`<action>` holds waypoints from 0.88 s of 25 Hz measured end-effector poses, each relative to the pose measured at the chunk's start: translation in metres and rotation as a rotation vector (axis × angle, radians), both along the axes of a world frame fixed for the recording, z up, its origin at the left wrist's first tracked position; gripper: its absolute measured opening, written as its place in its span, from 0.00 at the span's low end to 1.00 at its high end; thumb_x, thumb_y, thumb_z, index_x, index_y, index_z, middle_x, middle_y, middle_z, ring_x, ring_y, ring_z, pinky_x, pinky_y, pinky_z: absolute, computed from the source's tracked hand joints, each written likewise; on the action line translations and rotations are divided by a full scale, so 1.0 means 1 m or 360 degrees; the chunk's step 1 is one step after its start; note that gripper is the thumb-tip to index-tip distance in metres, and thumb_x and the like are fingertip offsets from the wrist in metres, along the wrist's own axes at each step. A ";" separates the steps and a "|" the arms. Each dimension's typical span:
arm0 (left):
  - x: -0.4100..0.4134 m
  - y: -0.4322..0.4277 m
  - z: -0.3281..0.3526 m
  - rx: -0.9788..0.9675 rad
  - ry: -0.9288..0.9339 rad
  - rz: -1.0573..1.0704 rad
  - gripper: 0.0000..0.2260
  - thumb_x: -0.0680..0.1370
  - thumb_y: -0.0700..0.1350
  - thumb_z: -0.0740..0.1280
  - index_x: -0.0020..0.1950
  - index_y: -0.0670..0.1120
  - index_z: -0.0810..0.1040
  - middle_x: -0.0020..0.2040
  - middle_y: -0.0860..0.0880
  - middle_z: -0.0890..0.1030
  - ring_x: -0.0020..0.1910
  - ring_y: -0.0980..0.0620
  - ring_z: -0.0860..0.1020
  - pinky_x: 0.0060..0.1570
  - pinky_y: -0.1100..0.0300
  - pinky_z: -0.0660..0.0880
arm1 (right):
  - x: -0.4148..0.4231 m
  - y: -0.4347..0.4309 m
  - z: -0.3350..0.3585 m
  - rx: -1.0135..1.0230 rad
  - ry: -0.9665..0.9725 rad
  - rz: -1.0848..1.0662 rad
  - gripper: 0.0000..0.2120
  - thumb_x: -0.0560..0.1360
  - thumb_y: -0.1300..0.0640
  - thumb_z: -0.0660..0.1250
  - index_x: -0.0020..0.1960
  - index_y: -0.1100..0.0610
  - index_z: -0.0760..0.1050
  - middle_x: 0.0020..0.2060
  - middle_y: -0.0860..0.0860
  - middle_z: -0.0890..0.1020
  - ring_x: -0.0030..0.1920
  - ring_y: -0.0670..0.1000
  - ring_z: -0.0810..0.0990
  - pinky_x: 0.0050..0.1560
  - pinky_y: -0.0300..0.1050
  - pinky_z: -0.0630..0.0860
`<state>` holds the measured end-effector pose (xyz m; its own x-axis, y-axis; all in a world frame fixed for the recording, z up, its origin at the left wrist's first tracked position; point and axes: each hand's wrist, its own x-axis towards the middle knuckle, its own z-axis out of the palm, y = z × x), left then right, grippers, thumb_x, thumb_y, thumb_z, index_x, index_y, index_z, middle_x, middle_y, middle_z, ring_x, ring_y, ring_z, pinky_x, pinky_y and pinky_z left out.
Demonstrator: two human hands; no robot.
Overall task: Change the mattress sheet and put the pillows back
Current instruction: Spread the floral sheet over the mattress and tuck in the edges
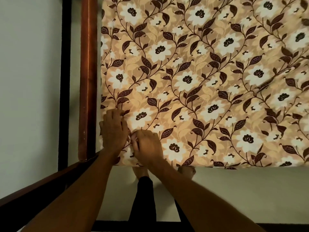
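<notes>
A tan sheet (200, 81) printed with white flowers, dark brown leaves and curling vines lies spread flat over the bed, smooth across most of its width, with a few soft creases at the far right. Its near-left corner is bunched into small folds. Both hands work that corner — the left hand (113, 131) lies over the fabric with its fingertips gathering a pleat, and the right hand (147, 146), just beside it and touching, pinches the crumpled cloth. A polished reddish-brown wooden bed rail (88, 77) runs along the sheet's left edge.
</notes>
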<state>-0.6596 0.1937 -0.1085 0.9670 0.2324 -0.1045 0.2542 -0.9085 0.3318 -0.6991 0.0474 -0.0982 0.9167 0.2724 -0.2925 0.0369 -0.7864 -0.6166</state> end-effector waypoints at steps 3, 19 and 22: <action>-0.005 -0.003 -0.007 -0.0018 0.0196 -0.0559 0.25 0.83 0.53 0.65 0.79 0.50 0.66 0.79 0.47 0.66 0.78 0.44 0.64 0.72 0.43 0.65 | -0.024 -0.033 -0.003 -0.0327 0.0091 -0.0135 0.20 0.81 0.36 0.55 0.56 0.49 0.76 0.49 0.47 0.82 0.51 0.50 0.79 0.60 0.52 0.73; 0.020 -0.054 0.013 -0.0003 0.0215 -0.0518 0.15 0.81 0.46 0.65 0.68 0.48 0.74 0.69 0.46 0.74 0.67 0.46 0.74 0.65 0.45 0.73 | -0.037 -0.059 0.011 -0.0201 0.0134 0.0088 0.14 0.80 0.45 0.60 0.58 0.53 0.75 0.50 0.52 0.81 0.48 0.54 0.79 0.52 0.54 0.80; -0.018 -0.119 0.022 -0.0182 0.0505 -0.0811 0.07 0.82 0.55 0.65 0.56 0.54 0.76 0.54 0.55 0.76 0.52 0.56 0.75 0.57 0.50 0.75 | -0.052 -0.116 -0.005 -0.0497 -0.0064 0.0291 0.19 0.79 0.44 0.65 0.64 0.55 0.76 0.58 0.53 0.80 0.57 0.56 0.77 0.56 0.54 0.78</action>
<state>-0.6780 0.0746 -0.0869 0.8709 -0.2812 -0.4029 -0.1007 -0.9048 0.4138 -0.7511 -0.0688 -0.1031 0.8734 0.3363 -0.3523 0.2139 -0.9147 -0.3428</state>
